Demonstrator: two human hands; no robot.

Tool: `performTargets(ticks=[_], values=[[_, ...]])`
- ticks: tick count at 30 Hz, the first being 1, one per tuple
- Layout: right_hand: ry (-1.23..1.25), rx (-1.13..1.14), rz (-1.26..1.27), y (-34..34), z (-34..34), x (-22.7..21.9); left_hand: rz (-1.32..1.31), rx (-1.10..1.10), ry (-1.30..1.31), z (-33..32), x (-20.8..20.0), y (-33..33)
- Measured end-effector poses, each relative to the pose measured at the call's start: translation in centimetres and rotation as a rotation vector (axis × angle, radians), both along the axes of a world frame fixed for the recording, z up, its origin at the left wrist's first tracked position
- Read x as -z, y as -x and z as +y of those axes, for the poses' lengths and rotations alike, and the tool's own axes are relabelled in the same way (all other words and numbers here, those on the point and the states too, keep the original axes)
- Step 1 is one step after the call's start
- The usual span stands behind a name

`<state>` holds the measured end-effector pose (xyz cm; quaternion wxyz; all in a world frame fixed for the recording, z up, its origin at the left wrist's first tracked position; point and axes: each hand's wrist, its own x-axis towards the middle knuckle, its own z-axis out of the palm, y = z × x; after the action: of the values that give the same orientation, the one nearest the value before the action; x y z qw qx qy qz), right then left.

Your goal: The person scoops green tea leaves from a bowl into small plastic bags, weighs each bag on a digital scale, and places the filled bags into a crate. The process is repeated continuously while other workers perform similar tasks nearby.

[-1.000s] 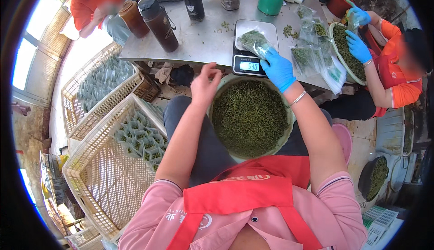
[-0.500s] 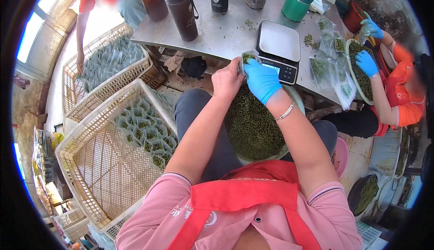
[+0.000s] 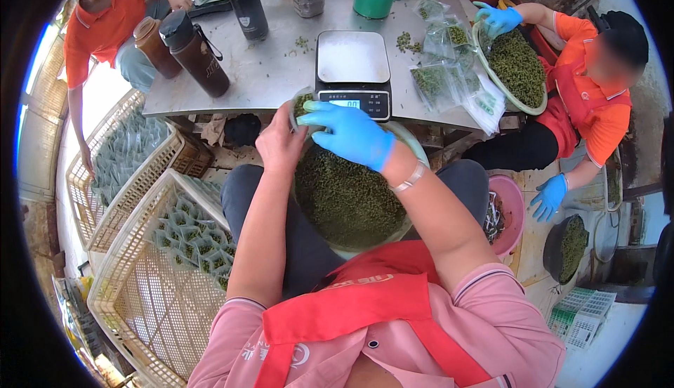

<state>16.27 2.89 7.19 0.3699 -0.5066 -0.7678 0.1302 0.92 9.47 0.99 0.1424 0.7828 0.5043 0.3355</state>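
Note:
My bare left hand [image 3: 279, 142] is closed around a small clear plastic bag [image 3: 302, 103] filled with green grains that look like peppercorns. My right hand [image 3: 354, 134], in a blue glove, reaches across to the bag with its fingers stretched out and apart, the fingertips at the bag's side. Both hands are just in front of the digital scale [image 3: 353, 72], whose metal plate carries nothing. Below them, between my knees, a wide pale basin [image 3: 421, 150] holds a heap of loose green grains [image 3: 351, 195].
At my left stands a plastic crate [image 3: 116, 275] with rows of filled bags [image 3: 193, 237]; another crate [image 3: 81, 205] lies beyond. Bottles stand on the metal table [image 3: 267, 72], more bags [image 3: 442, 82] right of the scale. Two people in orange work nearby. A pink basin [image 3: 516, 212] sits right.
My view has shifted right. My right hand's fingers have loosened from the bag and spread, while my left hand keeps hold. The co-worker at right has lowered one gloved hand toward the floor.

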Motion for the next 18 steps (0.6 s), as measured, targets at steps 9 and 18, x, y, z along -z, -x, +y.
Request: performTargets(ticks=[9, 18], values=[[-0.09, 0.753, -0.641, -18.9, -5.9, 3.7, -0.315, -0.092, 0.309, 0.8, 0.1, 0.0], [-0.347, 0.634, 0.197, -12.2, 1.1, 1.7, -0.999, 0.087, 0.49, -1.8, -0.7, 6.2]])
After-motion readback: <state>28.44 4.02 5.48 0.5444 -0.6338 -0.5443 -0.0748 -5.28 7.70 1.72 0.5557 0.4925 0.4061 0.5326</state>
